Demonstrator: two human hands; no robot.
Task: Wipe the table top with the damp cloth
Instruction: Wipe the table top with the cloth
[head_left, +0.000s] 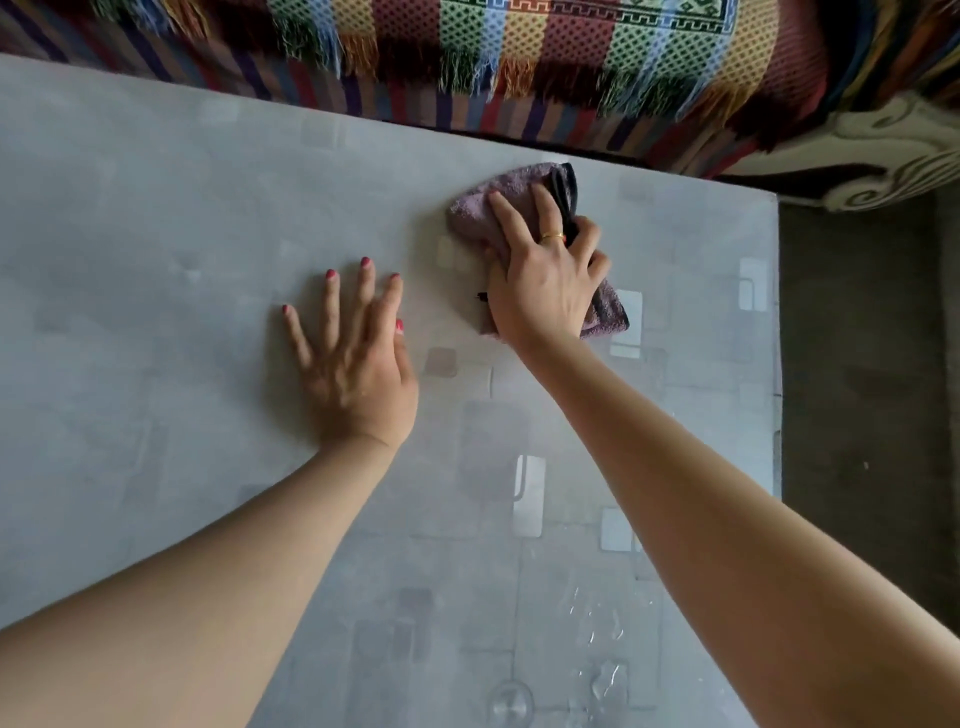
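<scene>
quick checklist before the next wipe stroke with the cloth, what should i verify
1. Cloth lies on the table top: ok.
2. Right hand presses on the cloth, outer fingers curled round its edge: ok.
3. Left hand rests flat, apart from the cloth: ok.
4. Water droplets at the near edge wiped up: not ok.
5. Cloth damp enough: cannot tell.
6. Cloth clear of the fringed blanket beyond the far edge: ok.

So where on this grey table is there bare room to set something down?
Bare: the grey patterned table top left of the flat left hand. Taken: the far right corner, where the right hand presses the crumpled purple cloth. Water droplets wet the near edge.
</scene>
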